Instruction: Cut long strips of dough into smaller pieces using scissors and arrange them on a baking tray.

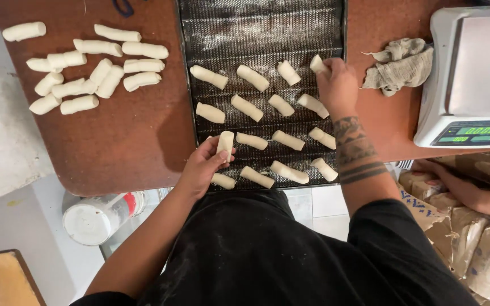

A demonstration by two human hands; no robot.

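Observation:
A dark perforated baking tray (256, 28) lies on the brown table and carries several pale dough rolls in rows. My left hand (202, 167) holds one dough roll (225, 141) upright over the tray's near left corner, above another roll (223, 181). My right hand (336, 85) reaches to the tray's right side and grips a dough roll (316, 63) at the end of the far row. A loose heap of dough rolls (89, 76) sits on the table to the left of the tray.
A crumpled grey cloth (401, 65) lies right of the tray, beside a white digital scale (472, 73). Another person's hand (455, 184) rests on brown paper bags (472, 243) at lower right. A white lidded container (94, 218) stands on the floor below the table edge.

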